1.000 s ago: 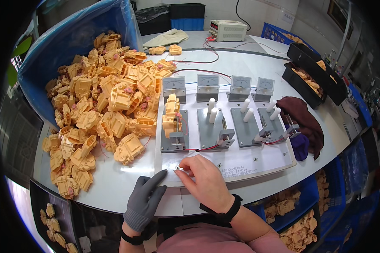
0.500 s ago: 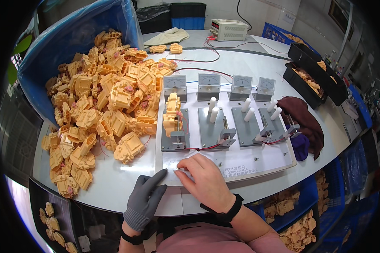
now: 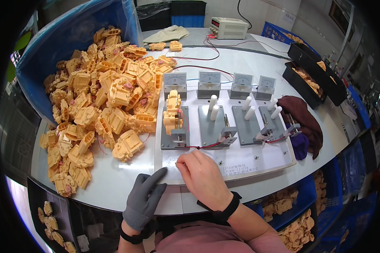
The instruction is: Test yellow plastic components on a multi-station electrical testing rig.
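Hands, gloved left (image 3: 142,199) and bare right (image 3: 204,179), over white board (image 3: 268,164)

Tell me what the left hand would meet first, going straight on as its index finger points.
Probably the bare right hand, at its fingertips, just ahead; relative heights are unclear, so the gloved left hand might pass below.

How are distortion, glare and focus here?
Head view: black corners, and the table bows along its front edge; head view: bright glare near the lower-left rim; head view: gloved left hand and bare right hand look sharp.
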{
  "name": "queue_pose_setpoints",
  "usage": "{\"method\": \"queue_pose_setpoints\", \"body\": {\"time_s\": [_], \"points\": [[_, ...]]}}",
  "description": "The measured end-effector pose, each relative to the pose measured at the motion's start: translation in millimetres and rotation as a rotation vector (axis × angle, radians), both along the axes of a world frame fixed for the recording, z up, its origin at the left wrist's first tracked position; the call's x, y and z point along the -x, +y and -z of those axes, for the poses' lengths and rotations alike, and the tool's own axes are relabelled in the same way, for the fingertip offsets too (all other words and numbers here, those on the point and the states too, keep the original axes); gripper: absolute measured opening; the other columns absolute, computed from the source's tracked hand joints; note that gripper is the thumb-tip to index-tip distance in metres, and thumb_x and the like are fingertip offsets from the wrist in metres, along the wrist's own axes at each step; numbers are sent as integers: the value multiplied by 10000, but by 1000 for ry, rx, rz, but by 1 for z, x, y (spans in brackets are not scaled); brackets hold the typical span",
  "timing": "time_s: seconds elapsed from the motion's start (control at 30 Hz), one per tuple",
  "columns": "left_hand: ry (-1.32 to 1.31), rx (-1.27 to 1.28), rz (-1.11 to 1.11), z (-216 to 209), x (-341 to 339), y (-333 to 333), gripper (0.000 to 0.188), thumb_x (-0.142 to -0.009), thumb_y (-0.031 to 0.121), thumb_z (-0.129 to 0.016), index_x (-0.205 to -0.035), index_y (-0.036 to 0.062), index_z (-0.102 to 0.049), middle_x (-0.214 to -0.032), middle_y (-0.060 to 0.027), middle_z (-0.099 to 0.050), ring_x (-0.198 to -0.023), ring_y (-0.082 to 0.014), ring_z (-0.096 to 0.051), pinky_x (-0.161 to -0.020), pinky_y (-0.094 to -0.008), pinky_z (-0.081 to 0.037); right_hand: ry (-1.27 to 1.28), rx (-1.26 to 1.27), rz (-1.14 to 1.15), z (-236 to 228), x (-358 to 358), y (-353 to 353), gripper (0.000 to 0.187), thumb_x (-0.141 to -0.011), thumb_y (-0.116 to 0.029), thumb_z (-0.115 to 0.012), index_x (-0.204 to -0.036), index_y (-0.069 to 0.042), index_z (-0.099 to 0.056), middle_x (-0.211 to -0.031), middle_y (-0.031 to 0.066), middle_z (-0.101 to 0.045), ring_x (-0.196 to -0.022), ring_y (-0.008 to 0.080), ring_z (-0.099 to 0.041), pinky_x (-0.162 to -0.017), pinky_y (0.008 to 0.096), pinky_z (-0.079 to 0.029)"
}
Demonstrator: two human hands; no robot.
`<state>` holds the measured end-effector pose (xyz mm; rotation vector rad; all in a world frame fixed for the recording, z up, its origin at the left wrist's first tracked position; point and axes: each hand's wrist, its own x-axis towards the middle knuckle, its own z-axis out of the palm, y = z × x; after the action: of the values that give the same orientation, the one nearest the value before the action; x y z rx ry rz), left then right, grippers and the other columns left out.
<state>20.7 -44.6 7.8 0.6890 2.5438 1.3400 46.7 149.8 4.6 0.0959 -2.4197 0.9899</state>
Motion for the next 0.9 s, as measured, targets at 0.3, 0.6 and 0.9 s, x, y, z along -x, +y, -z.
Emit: {"method": "queue_pose_setpoints", "body": {"time_s": [0.3,0.6,0.9], "points": [[-13,-5,-4,0,-1,0,415,-939,189,-658,-1348,134,-616,-965,-125,-577,-783,-210,-577,-733,-312,-493,12,-12,-17,2,-1,1,76,-884,-64,-654,-919,-23,-600,-845,132,-560,-800,324,-590,-729,423,-483],[-12,-15,1,1,-1,0,413,-947,198,-653,-1353,136,-610,-983,-132,-583,-794,-216,-580,-748,-314,-493,38,-17,-21,3,-1,1,74,-883,-67,-655,-914,-28,-600,-840,127,-559,-799,318,-591,-733,419,-482],[-5,-21,4,1,-2,0,408,-953,197,-642,-1355,135,-607,-975,-127,-578,-807,-216,-583,-767,-311,-493,42,-23,-17,3,-2,1,78,-882,-71,-659,-916,-29,-603,-832,123,-560,-793,311,-594,-729,413,-486]]}}
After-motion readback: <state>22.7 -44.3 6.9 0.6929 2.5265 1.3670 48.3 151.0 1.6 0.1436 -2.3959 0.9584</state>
